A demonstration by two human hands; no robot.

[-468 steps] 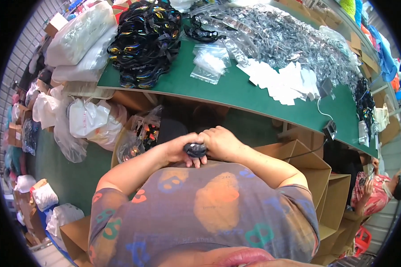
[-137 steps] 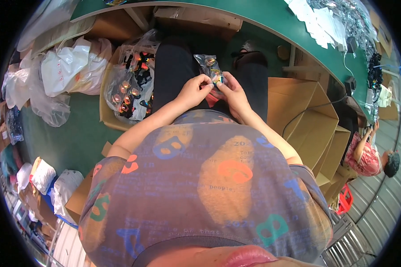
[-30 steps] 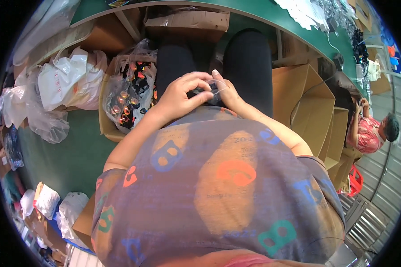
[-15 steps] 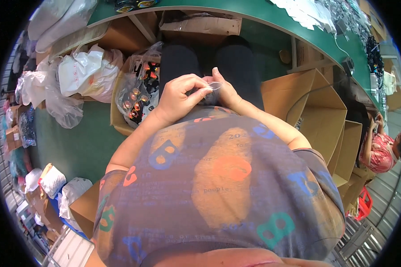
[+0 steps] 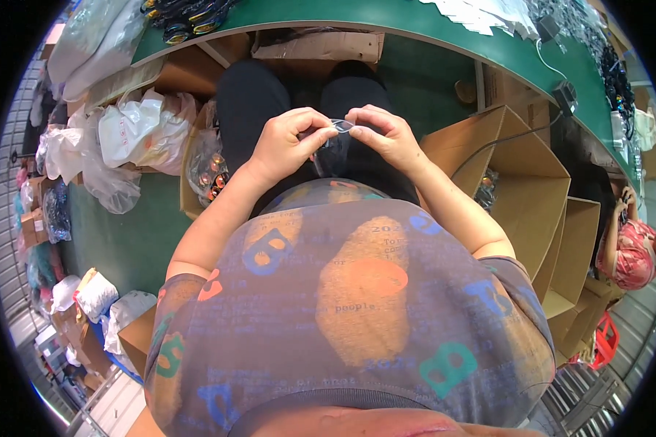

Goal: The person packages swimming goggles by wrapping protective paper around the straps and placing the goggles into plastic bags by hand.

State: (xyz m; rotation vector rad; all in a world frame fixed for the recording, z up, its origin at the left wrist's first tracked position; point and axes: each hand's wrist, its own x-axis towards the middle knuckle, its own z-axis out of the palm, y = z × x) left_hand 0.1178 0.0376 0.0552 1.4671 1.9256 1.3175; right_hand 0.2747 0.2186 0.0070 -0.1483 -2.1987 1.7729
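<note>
Above my lap, my left hand point(image 5: 288, 144) and my right hand point(image 5: 388, 140) face each other with thumbs and fingers pinched. Between them is the rim of what looks like a small clear plastic bag point(image 5: 342, 126). Its see-through body seems to hang down in front of my dark trousers, so its full shape is hard to make out. Left of my legs stands a carton point(image 5: 189, 175) lined with clear plastic, with swim goggles point(image 5: 215, 177) with orange lenses in it.
A green table point(image 5: 423, 29) curves across the far side, with dark goggles point(image 5: 186, 18), white papers point(image 5: 481, 13) and a cable on it. White plastic bags point(image 5: 142, 135) lie at left. Open cartons point(image 5: 521, 197) stand at right, near another person point(image 5: 629, 251).
My right hand has turned and now pinches the clear rim opposite my left. The hands have risen slightly, the rim is spread between them, and my legs appear further left.
</note>
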